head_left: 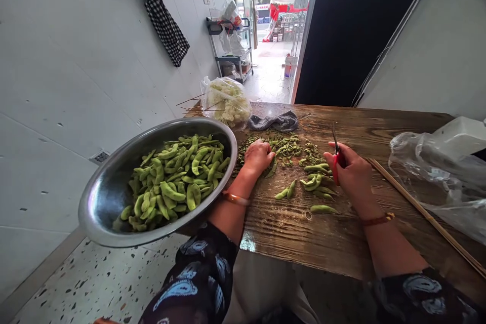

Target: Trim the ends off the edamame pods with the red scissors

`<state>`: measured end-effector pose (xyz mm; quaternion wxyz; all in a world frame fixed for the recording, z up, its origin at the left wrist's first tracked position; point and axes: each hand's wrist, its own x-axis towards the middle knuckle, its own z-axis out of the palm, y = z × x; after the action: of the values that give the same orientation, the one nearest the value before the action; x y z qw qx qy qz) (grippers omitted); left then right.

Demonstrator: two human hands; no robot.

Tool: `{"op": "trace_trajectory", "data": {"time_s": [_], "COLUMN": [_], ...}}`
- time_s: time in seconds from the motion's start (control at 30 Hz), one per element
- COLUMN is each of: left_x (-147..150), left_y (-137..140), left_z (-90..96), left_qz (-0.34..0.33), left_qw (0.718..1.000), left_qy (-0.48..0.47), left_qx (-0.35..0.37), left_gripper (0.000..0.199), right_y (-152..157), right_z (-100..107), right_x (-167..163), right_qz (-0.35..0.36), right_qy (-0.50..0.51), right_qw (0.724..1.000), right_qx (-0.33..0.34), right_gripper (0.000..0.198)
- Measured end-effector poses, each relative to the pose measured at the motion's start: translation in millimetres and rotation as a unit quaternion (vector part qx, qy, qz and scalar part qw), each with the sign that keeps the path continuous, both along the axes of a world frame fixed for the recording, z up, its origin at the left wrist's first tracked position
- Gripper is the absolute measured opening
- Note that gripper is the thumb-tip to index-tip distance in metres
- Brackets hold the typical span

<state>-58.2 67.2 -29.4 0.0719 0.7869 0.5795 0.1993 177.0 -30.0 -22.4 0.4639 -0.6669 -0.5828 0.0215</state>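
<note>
My right hand (353, 172) is closed around red-handled scissors (335, 164), whose dark blades point up and away from me. Edamame pods (318, 182) lie on the wood just left of that hand, with a single pod (322, 209) nearer the table edge. My left hand (258, 156) is curled over a heap of trimmed pod tips and scraps (284, 144); whatever its fingers hold is hidden. Beside my left forearm, a big steel bowl (102, 202) full of green pods (174, 177) tilts toward me at the table's left edge.
Behind the scraps are a grey cloth (273, 121) and a clear bag of cauliflower (228, 104) with thin sticks nearby. Long wooden sticks (425, 215) and plastic bags (421, 157) lie to the right on the wooden table (273, 233). A cart (231, 55) stands by the doorway.
</note>
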Motion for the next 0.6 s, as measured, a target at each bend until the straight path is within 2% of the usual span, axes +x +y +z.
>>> {"op": "trace_trajectory", "data": {"time_s": [0.2,0.27,0.37,0.43,0.5,0.57,0.6], "left_x": [9.5,12.4,12.6,10.9,9.2,8.2,7.9], "left_y": [-8.3,-8.9,-5.2,-1.5,0.8,0.8,0.1], "left_z": [1.4,1.8,2.4,3.8,6.8,11.6,14.5], "left_qz": [-0.068,-0.06,-0.031,-0.018,-0.021,-0.025,-0.023], "left_qw": [0.996,0.998,0.99,0.957,0.903,0.852,0.835], "left_qy": [0.053,0.015,-0.139,-0.287,-0.426,-0.518,-0.544], "left_qx": [0.027,0.033,0.011,-0.023,-0.057,-0.073,-0.075], "left_gripper": [0.021,0.019,0.018,0.018,0.015,0.012,0.011], "right_y": [-0.6,-0.5,0.0,0.3,0.4,0.5,0.5], "right_z": [-1.9,-3.3,-5.1,-5.6,-5.6,-5.1,-4.7], "right_x": [-0.5,0.0,0.9,1.3,1.5,1.4,1.4], "right_qz": [-0.004,-0.006,-0.013,-0.015,-0.012,-0.009,-0.008], "right_qy": [0.002,0.002,-0.004,-0.009,-0.009,-0.01,-0.012], "right_qw": [1.0,1.0,1.0,1.0,1.0,1.0,1.0], "right_qx": [-0.011,-0.013,-0.011,-0.014,-0.018,-0.017,-0.014], "right_gripper": [0.053,0.054,0.055,0.054,0.054,0.053,0.053]}}
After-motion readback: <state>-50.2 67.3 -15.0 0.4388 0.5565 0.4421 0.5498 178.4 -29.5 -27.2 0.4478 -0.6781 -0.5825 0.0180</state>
